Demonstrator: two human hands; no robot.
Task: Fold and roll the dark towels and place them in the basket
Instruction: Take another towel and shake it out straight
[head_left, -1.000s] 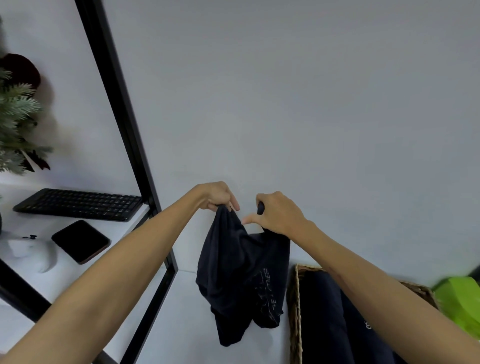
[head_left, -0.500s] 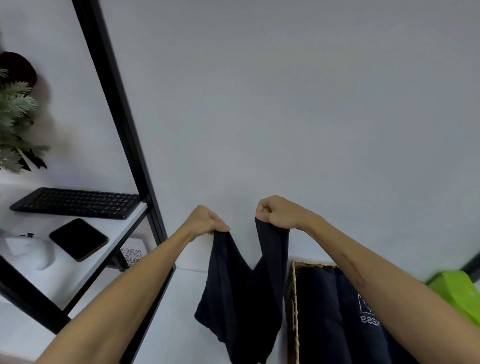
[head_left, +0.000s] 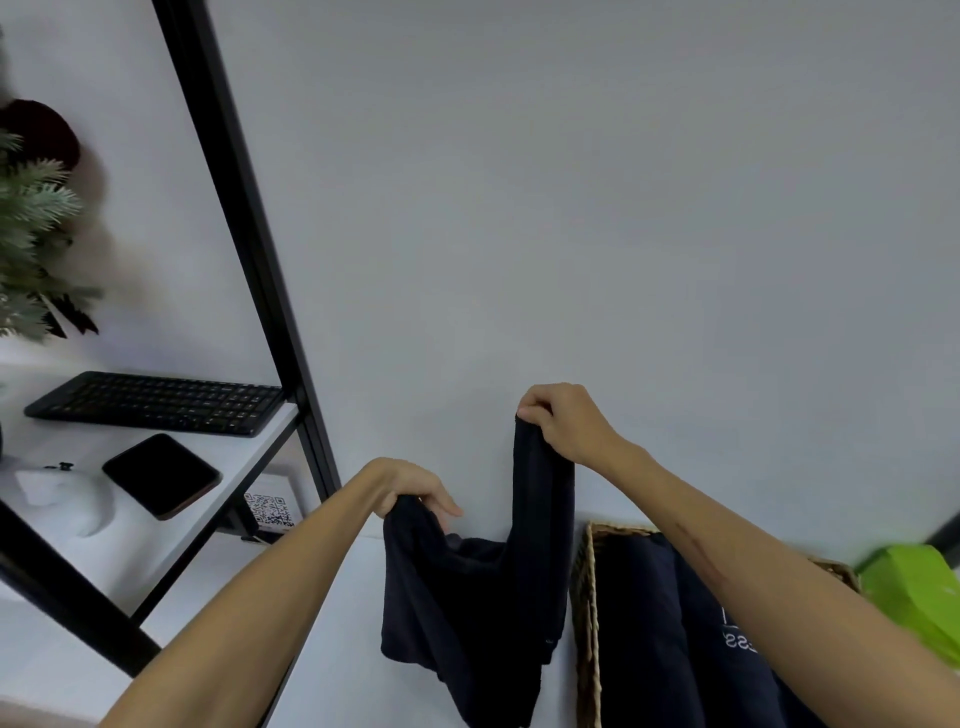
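A wicker basket (head_left: 584, 597) holding dark folded cloth sits just right of a dark towel (head_left: 467, 597) hanging above the white tabletop (head_left: 337, 649), its upper corners pinched by the left hand (head_left: 410, 488) and the higher right hand (head_left: 569, 423); a keyboard (head_left: 156, 402) rests on the shelf beyond.

Navy towel (head_left: 467, 597), tan wicker basket (head_left: 584, 597), black keyboard (head_left: 156, 402), lime-green bag (head_left: 914, 597), black-and-white QR code (head_left: 268, 510)
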